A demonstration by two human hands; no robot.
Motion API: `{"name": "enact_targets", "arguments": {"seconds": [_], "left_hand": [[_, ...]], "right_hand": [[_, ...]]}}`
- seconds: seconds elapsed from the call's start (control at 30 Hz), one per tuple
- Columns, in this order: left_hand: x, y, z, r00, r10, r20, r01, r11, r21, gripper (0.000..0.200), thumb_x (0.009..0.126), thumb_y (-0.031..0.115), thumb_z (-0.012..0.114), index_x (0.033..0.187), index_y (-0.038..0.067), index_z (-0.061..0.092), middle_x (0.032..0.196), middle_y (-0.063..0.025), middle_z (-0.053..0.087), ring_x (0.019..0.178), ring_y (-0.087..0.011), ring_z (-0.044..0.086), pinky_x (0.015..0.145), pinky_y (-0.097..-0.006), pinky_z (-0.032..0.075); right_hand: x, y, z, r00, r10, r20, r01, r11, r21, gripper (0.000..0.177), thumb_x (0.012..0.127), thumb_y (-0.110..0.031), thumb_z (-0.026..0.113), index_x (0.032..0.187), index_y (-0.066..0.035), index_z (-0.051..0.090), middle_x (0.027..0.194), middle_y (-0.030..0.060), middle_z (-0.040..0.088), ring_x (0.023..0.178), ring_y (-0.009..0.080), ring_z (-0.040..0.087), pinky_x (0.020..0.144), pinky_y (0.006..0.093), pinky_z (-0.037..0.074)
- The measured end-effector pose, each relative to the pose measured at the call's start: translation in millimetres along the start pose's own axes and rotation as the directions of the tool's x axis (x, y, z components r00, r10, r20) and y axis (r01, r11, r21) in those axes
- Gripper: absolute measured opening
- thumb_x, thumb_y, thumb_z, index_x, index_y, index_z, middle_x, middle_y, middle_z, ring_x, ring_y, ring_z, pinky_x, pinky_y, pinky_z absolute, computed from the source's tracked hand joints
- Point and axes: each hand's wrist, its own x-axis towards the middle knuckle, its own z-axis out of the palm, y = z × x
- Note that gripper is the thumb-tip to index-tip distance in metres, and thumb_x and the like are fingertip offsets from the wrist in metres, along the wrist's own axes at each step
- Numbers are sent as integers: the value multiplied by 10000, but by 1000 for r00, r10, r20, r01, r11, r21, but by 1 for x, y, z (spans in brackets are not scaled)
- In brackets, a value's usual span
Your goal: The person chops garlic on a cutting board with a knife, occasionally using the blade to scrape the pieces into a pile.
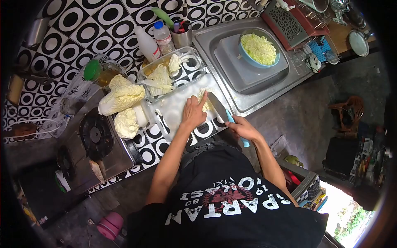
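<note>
My right hand [245, 129] grips the light-blue handle of a kitchen knife [219, 106], its blade angled up and left over the cutting board [173, 108]. My left hand [194, 113] lies over the board with its fingers apart and the index finger stretched out beside the blade's tip. A small heap of chopped cabbage [207, 106] sits between that hand and the blade, partly hidden. Behind the board, a clear rectangular container [182, 85] holds pale cabbage leaves [159, 80]. Whole napa cabbages [122, 99] rest to the left of the board.
A blue bowl of shredded cabbage [259, 50] stands on an upturned grey tub [227, 62] in the metal sink [242, 105]. A white bottle [147, 44], a blue-capped bottle [163, 39] and a utensil cup [182, 39] line the wall. The gas stove [105, 153] is at left.
</note>
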Motion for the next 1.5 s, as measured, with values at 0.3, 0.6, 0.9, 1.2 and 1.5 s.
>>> {"name": "enact_targets", "arguments": {"seconds": [0.3,0.6,0.9,1.2,1.5], "left_hand": [[-1,9,-26,984,-31,-173,2,986,-167,805,666,178,644,1401,148,317,1185,-203,413,1042,-364,416,915,-427,375],[-16,59,-32,945,326,-28,-327,933,-150,677,584,103,590,1249,225,539,1399,-152,311,1331,-426,168,1068,-615,101],[-10,26,-25,961,277,-15,-277,961,-27,718,619,108,594,1299,308,478,1438,-134,273,1347,-404,160,1076,-604,81],[-1,0,-12,994,107,-30,-110,976,-188,725,615,41,563,1318,195,475,1440,-173,270,1371,-356,148,1109,-500,112],[-10,12,-30,885,-108,452,110,-896,-430,699,768,376,467,1346,0,350,1411,-221,322,1315,-303,289,1089,-381,143]], "right_hand": [[-10,0,9,823,-508,-255,135,609,-781,419,838,-164,537,1183,59,457,812,243,613,798,410,597,717,462,452],[3,-21,23,881,-340,-330,18,720,-694,687,790,-135,613,1318,103,244,891,268,624,894,429,593,795,444,463],[-27,-18,4,883,-344,-319,22,708,-705,641,782,-138,612,1309,42,295,862,264,622,869,435,595,774,475,460],[-50,-4,-18,881,-335,-335,41,758,-650,523,796,-157,596,1265,-16,411,856,226,632,856,401,605,770,451,458],[-18,11,24,884,-397,-248,288,879,-380,282,889,-260,544,1068,-42,552,701,183,595,645,269,591,609,368,441]]}}
